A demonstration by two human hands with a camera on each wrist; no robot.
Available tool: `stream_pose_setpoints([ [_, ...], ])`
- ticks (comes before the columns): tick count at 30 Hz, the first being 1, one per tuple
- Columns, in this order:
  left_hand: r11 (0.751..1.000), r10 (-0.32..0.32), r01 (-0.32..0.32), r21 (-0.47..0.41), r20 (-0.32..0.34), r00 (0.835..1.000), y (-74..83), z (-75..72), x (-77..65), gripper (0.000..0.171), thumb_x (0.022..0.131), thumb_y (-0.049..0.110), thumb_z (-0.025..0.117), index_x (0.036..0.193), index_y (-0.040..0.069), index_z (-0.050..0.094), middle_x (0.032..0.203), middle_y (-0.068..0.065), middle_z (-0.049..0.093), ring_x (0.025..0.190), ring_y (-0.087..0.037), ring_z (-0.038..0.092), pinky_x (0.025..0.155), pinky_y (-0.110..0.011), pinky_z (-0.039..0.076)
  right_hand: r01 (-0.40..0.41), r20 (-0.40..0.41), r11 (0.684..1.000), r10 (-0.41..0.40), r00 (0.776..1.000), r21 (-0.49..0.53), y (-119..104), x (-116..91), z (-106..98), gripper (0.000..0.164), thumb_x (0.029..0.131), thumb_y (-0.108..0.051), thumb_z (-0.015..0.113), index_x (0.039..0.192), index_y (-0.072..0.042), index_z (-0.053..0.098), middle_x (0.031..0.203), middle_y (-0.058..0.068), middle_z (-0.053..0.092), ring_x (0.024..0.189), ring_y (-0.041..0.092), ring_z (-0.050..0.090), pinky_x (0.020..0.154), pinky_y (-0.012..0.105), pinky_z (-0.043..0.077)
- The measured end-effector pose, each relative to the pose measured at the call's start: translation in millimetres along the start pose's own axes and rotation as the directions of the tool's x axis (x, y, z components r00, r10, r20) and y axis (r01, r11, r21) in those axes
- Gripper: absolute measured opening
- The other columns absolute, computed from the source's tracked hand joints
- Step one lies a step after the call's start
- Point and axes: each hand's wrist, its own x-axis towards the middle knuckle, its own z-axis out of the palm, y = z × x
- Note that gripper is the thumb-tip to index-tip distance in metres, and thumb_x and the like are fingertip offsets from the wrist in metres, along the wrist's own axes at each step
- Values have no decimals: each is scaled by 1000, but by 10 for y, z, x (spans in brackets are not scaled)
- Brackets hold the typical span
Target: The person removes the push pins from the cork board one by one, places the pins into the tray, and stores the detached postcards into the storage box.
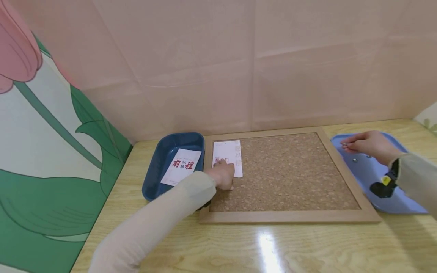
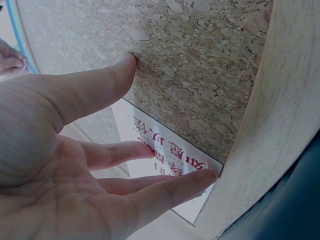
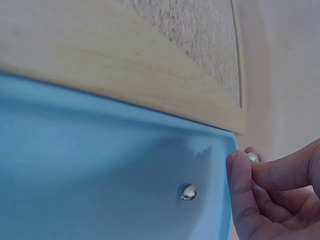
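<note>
On the left part of the framed corkboard (image 1: 290, 170) lies a white card (image 1: 225, 149) with red and pale printed characters. My left hand (image 1: 223, 175) rests its extended fingertips on this card, thumb spread apart over the cork in the left wrist view. Above the far left corner of the light blue tray (image 1: 407, 203), my right hand (image 1: 372, 146) pinches a small silver thumbtack (image 3: 253, 157) between thumb and fingers. Another silver thumbtack (image 3: 188, 192) lies in that tray, near the hand.
A dark blue tray (image 1: 149, 182) stands against the board's left side, holding another white card (image 1: 182, 167) with red characters. The board's wooden frame (image 1: 290, 217) borders the light blue tray. Behind the wooden table (image 1: 191, 242) rises a pinkish covered wall (image 1: 239, 76).
</note>
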Motion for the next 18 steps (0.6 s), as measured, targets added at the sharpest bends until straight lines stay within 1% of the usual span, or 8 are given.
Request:
stream_pose_setpoints([
  [4, 1000, -2, 2, -6, 5, 1000, 3, -1, -10, 55, 90, 28, 66, 133, -1, 48, 138, -24, 46, 131, -34, 42, 110, -40, 34, -3, -17, 1000, 3, 1000, -10, 43, -2, -2, 50, 99, -21, 50, 126, 21, 48, 94, 2, 73, 74, -9, 60, 68, 19, 49],
  [8, 1000, -4, 4, -6, 8, 1000, 11, -10, -21, 54, 90, 28, 66, 133, -1, 49, 139, -24, 46, 131, -34, 41, 110, -40, 34, -5, -30, 1000, 5, 1000, -11, 88, 4, 5, 47, 98, -16, 52, 124, 22, 48, 93, 4, 73, 73, -8, 60, 67, 19, 51],
  [10, 1000, -4, 4, -1, 10, 1000, 14, -16, -24, 54, 90, 28, 66, 132, -1, 49, 139, -24, 46, 131, -34, 41, 110, -40, 34, -3, -32, 1000, 3, 999, -8, 109, 7, 5, 45, 97, -13, 51, 123, 23, 48, 92, 5, 73, 72, -7, 60, 67, 20, 52],
  [15, 1000, -11, 11, 1, 17, 1000, 20, -21, -16, 54, 90, 28, 66, 133, 0, 49, 139, -23, 46, 132, -34, 40, 110, -39, 34, -2, -41, 1000, 1, 999, -29, 142, 14, 6, 39, 96, -10, 50, 119, 21, 53, 90, 4, 73, 71, -8, 59, 66, 20, 52],
  [18, 1000, -12, 12, 5, 17, 1000, 22, -20, -13, 54, 90, 28, 66, 133, 0, 49, 139, -23, 46, 132, -33, 41, 110, -40, 34, -1, -36, 1000, 0, 999, -23, 154, 21, 10, 37, 96, -7, 48, 119, 21, 53, 90, 4, 73, 70, -8, 60, 66, 20, 53],
])
